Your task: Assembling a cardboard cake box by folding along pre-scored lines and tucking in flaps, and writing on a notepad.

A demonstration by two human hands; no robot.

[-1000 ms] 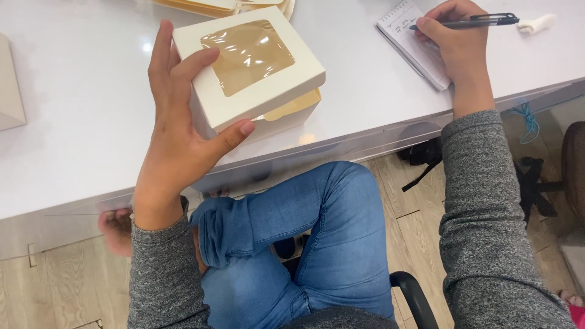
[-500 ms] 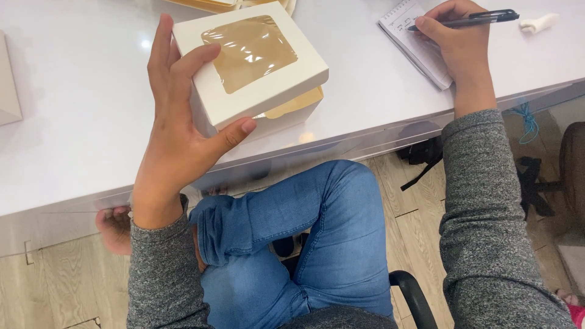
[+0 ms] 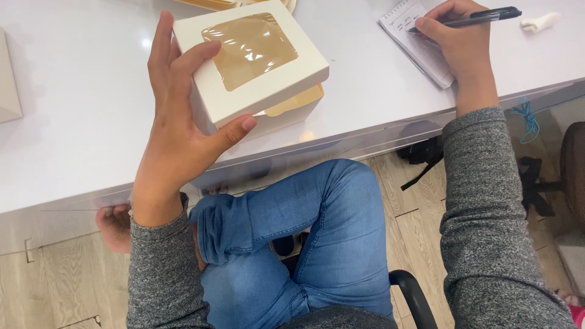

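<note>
On white table (image 3: pixel 73 140), above wood floor (image 3: pixel 55 280)

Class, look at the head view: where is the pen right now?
The pen is at the upper right, held in the right hand, its tip on the small notepad lying on the white table.

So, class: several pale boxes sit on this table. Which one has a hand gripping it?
The windowed box at centre, held by the left hand; the plain box at the left edge lies untouched.
</note>
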